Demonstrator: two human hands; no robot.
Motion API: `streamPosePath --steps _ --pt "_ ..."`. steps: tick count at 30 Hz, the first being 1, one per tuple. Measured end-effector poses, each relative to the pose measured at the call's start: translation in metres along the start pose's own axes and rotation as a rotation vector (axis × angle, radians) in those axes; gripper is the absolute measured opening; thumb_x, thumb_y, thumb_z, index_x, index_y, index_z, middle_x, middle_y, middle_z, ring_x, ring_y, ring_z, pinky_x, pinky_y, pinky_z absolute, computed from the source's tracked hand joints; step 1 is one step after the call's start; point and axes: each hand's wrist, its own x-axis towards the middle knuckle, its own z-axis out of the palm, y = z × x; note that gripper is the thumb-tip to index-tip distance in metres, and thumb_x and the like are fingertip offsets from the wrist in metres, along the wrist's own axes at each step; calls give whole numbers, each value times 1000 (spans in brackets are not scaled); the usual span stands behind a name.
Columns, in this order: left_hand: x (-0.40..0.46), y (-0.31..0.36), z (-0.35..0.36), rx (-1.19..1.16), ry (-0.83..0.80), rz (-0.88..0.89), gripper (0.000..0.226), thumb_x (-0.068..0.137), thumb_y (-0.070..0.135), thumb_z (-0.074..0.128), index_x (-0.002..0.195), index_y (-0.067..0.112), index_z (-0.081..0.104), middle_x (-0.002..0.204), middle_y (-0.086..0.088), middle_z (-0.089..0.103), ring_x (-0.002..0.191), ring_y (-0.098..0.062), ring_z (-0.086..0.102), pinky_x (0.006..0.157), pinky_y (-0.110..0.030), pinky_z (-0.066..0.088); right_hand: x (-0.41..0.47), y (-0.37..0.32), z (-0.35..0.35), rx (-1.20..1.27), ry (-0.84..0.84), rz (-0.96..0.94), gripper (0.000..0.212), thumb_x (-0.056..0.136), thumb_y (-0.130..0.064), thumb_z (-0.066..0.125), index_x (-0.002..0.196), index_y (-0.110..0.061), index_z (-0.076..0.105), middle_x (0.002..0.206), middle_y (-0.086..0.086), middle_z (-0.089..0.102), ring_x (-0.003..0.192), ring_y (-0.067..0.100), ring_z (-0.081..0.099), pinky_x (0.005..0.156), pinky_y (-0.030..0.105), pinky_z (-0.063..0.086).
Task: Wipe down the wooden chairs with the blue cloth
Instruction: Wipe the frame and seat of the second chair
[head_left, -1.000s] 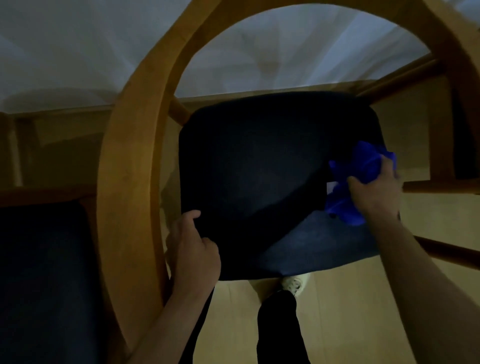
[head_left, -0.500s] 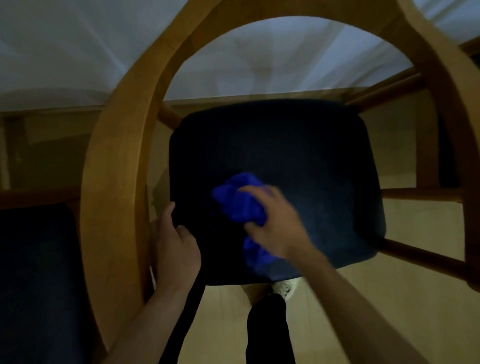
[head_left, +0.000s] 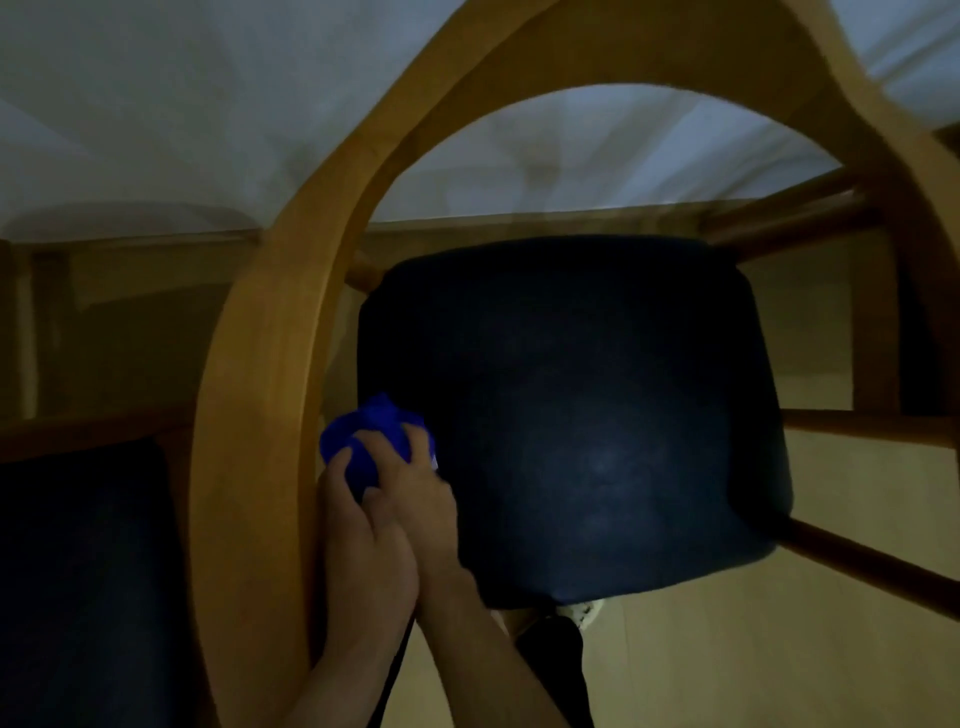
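1. Head view, looking straight down: the blue cloth (head_left: 371, 441) sits bunched at the 9 o'clock edge of the dark seat cushion (head_left: 571, 415), right where the cushion meets the curved wooden armrest (head_left: 260, 415).
2. Right hand (head_left: 421, 499) is on top of the cloth, fingers curled over the wad and pinching it down against the seat edge.
3. Left hand (head_left: 363, 545) lies just beside it, touching it. Its fingertips reach the cloth's near side, but whether they actually grip the cloth or only rest against it, I cannot tell in this dim light.
4. Step in hand, as I read it: working the gap between cushion and armrest at 9 o'clock. To do it well, flatten the wad a little so more fabric meets the wood, then run it along the inner curve of the armrest with steady pressure, following the grain rather than scrubbing across it.
5. Watch for the cloth snagging in the narrow gap; a looser fold would slide through more easily.
6. Plenty of timber looks unvisited: the arched back rail (head_left: 649, 57) at 12 o'clock and the stretcher bars (head_left: 872, 566) at 3 to 4 o'clock. A second chair (head_left: 83, 571) waits at 8 o'clock.
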Motion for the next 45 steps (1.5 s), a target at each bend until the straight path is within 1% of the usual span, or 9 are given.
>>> streamPosePath --steps 7,12,14,17,20,23,28,37,45 --pt "4 5 -3 -47 -114 5 39 102 39 32 141 45 32 117 40 47 95 23 44 88 -19 35 -2 87 -149 96 406 95 67 77 -11 70 132 -42 47 140 -1 35 110 14 51 83 16 40" --pt "25 -12 10 107 -47 7 38 100 43 33 135 56 30 142 16 41 127 -11 43 109 -46 35 47 139 -243 206 804 497 71 83 -16 69 141 -38 35 150 10 26 118 27 49 82 29 46" --pt "34 -17 14 122 -10 -5 38 101 41 33 137 54 30 140 14 44 125 -14 46 107 -45 39 69 122 -221 76 654 530 70 82 -21 69 143 -33 36 151 11 24 118 38 52 93 45 49" --pt "41 -20 15 133 127 -28 39 102 41 32 141 41 35 144 5 44 130 -19 43 106 -33 31 66 65 -126 -211 187 114 73 75 -22 71 137 -38 37 152 4 16 107 33 58 79 39 55" --pt "44 -16 17 -242 219 -386 64 86 68 39 142 39 39 145 5 43 133 -23 40 112 -48 29 39 35 -72 -263 -192 -147 75 77 -23 71 141 -37 34 152 6 17 108 34 54 75 38 54" --pt "34 -2 22 -480 283 -536 69 86 70 40 144 33 40 146 4 42 134 -24 38 113 -53 27 53 48 -113 -150 -198 -272 70 78 -25 65 141 -36 39 145 4 29 113 32 53 78 36 50" --pt "14 5 37 -314 278 -274 30 99 54 32 125 51 46 135 20 45 126 -10 40 113 -42 26 134 46 -183 -313 129 -186 73 80 -27 68 142 -41 32 152 3 23 104 31 59 70 36 54" --pt "11 -25 17 142 76 97 55 95 58 21 146 39 28 149 9 37 135 -7 33 112 -45 33 8 78 -108 -646 -643 -556 72 76 -21 68 140 -39 39 157 -1 18 115 36 48 77 37 46" --pt "-44 -28 23 383 -74 170 57 91 62 19 145 44 26 145 8 40 132 -13 36 109 -50 33 -65 137 -175 -610 -468 -321 69 80 -27 62 139 -47 33 156 -8 13 123 28 47 79 36 50"
